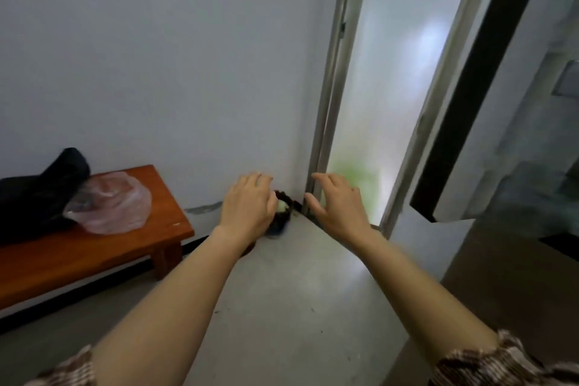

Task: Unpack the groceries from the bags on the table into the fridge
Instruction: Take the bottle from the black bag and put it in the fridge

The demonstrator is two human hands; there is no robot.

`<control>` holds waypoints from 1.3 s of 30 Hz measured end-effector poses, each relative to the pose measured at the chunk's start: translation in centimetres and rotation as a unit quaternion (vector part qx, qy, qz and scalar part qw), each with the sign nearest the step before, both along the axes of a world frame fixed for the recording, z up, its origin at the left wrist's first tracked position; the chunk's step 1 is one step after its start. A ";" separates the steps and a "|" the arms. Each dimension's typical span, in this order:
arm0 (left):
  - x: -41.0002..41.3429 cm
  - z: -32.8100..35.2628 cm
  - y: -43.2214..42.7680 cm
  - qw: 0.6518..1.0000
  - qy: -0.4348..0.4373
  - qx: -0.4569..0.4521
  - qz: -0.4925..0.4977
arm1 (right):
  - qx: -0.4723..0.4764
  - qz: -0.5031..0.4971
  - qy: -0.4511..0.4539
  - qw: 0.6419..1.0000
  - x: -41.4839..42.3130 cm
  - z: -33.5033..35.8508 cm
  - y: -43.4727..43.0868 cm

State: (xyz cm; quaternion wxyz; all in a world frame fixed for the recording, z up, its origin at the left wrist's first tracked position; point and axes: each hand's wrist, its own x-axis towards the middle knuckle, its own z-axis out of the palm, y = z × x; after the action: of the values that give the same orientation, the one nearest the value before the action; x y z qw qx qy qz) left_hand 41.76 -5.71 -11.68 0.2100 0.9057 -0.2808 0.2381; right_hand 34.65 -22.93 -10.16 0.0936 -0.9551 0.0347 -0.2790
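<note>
Pink bag point(109, 204) well left of left grip point(247, 201)

I see the bench point(94, 247) at lower left of the frame, set against the wall point(156, 56). On it a larger bag point(34, 197) lies at the left edge, and a smaller bag point(112, 204) touches its right side. The doorway point(391, 88) stands right of centre. At centre, my left hand point(247, 204) and right hand point(336, 207) hang side by side over the floor point(282, 291).

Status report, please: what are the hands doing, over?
Right hand open, empty. Left hand over dark bundle, grip unclear. Pink plastic bag waits on wooden table.
</note>
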 end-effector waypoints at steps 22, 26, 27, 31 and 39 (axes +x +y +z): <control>27.0 -8.4 33.9 0.958 0.117 0.034 0.259 | -0.022 0.211 0.197 0.957 35.9 -9.4 32.8; 31.1 -10.4 39.7 0.952 0.135 0.040 0.274 | -0.023 0.231 0.206 0.951 40.5 -11.0 38.6; 32.3 -10.9 41.3 0.950 0.139 0.038 0.275 | -0.022 0.232 0.206 0.951 41.6 -11.3 40.1; 38.1 -13.5 48.1 0.947 0.167 0.035 0.271 | -0.020 0.234 0.202 0.951 47.0 -12.5 46.2; 45.9 -18.4 58.8 0.933 0.234 0.197 0.192 | -0.039 0.224 0.250 0.941 55.3 -15.9 57.7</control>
State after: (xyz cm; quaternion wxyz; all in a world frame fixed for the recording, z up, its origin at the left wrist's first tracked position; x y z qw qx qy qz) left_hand 87.69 53.13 -30.07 0.0372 0.9956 -0.0855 -0.0046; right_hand 89.92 34.79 -26.09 0.1045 -0.9802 -0.1684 -0.0040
